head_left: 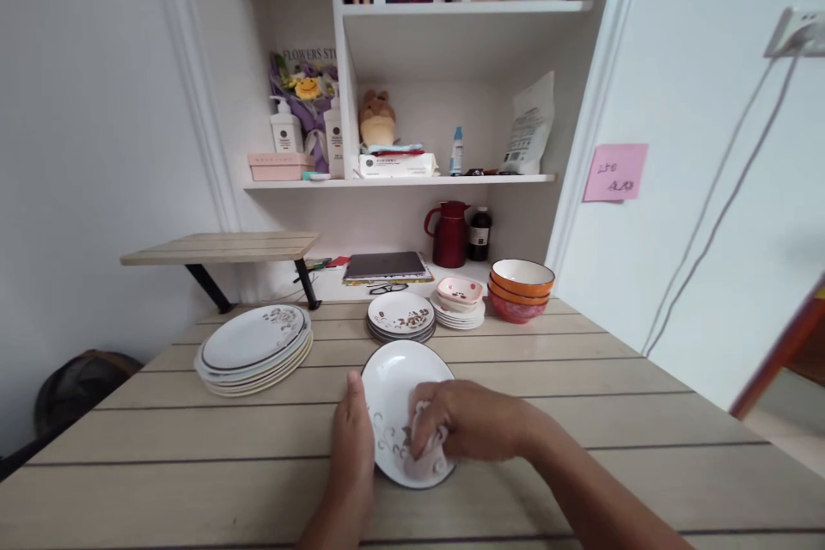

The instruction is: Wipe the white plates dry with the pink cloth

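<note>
A white plate with a dark rim and a floral pattern rests in front of me, its far side slightly raised in view. My left hand grips its left edge, thumb up along the rim; the other fingers are mostly hidden. In my right hand is a bunched pale pinkish cloth, pressed onto the plate's lower right part. Just beyond the plate sits a stack of flowered plates with dark rims.
Larger plates are piled at the left, near a raised wooden stand. Small square dishes top small white plates; orange bowls are stacked at the right. Behind stand a red jug and a closed laptop.
</note>
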Demonstrator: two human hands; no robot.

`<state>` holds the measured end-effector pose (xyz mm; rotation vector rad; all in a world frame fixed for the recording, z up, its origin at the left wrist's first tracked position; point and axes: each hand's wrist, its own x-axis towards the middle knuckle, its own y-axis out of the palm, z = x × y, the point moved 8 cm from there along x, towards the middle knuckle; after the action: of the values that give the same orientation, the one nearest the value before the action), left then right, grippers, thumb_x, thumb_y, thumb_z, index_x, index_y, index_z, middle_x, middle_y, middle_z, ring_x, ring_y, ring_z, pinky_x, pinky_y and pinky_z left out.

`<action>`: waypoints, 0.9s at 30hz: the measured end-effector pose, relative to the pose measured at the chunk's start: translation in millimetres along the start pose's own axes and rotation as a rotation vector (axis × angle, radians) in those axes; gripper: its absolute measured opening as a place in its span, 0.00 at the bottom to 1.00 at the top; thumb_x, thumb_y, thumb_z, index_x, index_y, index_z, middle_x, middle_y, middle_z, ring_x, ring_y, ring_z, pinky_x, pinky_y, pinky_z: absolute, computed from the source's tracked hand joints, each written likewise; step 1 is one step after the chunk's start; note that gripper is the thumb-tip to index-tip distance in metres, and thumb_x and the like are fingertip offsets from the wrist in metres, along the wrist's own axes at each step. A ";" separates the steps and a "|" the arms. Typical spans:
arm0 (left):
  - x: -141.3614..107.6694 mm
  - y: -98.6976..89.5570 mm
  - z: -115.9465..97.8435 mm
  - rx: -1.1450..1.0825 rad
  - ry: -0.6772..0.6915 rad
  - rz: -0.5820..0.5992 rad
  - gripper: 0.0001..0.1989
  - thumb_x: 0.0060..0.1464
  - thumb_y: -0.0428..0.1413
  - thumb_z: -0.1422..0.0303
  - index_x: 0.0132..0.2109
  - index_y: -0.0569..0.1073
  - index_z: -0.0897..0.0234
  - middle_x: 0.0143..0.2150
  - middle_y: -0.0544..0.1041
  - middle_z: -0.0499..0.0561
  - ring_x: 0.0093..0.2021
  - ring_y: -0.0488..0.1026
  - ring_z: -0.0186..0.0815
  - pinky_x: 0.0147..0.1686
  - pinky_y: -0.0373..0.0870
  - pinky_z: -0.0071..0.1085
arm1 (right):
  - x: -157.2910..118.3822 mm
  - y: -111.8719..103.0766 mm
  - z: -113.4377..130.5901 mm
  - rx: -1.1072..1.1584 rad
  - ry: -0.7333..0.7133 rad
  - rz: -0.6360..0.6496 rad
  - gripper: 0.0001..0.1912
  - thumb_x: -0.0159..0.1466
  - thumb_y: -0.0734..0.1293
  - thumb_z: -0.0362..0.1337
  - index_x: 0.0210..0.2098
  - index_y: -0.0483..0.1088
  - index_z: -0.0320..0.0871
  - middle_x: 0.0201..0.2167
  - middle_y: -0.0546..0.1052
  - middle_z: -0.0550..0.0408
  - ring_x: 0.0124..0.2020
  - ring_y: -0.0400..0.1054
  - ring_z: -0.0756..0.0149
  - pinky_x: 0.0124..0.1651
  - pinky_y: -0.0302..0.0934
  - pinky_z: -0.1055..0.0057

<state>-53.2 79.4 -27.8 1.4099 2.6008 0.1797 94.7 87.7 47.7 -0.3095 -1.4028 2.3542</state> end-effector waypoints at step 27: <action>-0.7 4.5 -2.1 0.070 0.048 0.055 0.34 0.48 0.50 0.42 0.42 0.76 0.70 0.40 0.81 0.62 0.48 0.75 0.51 0.46 0.72 0.43 | -6.2 -22.1 -32.0 -0.310 0.283 -0.231 0.17 0.53 0.65 0.31 0.41 0.74 0.51 0.40 0.74 0.55 0.35 0.69 0.64 0.33 0.53 0.73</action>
<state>-49.6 81.3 -24.9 1.5195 2.6324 0.1330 116.9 120.0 51.8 -0.5134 -1.5648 1.8279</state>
